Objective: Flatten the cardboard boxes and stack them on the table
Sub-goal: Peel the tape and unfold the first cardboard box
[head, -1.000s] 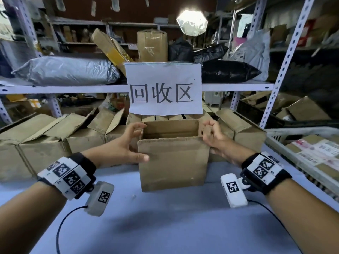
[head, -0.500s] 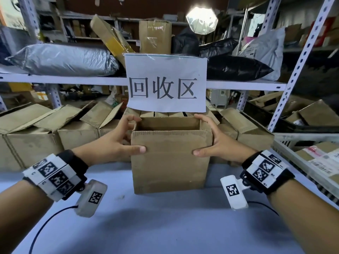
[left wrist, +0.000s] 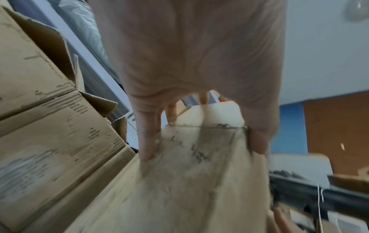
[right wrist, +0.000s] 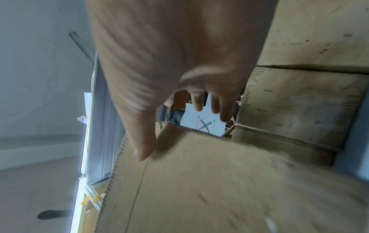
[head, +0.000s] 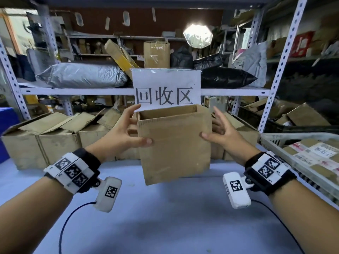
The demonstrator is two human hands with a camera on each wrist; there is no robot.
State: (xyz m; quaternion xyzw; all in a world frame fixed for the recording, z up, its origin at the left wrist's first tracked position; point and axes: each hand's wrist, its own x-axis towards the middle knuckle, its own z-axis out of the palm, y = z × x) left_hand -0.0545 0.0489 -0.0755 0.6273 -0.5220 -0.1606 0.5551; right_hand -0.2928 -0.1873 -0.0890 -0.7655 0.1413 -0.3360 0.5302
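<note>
An open-topped brown cardboard box (head: 174, 143) hangs slightly tilted above the blue table (head: 165, 217), its lower edge off the surface. My left hand (head: 124, 132) grips its left side, thumb on the front face and fingers round the side. In the left wrist view a finger and the thumb pinch the box (left wrist: 189, 181) across its corner. My right hand (head: 223, 132) is at the right side. Its thumb touches the front face of the box (right wrist: 199, 181), while its fingers are straight and spread, off the cardboard.
A row of open cardboard boxes (head: 55, 140) lines the back of the table under a metal shelf with a white paper sign (head: 165, 88). A white wire basket (head: 275, 140) of parcels stands at the right. Cables trail from both wrist cameras.
The box has risen off the table and tilted a little. My right fingers, which wrapped the right side before, have spread away from it. The left hand has kept its hold.
</note>
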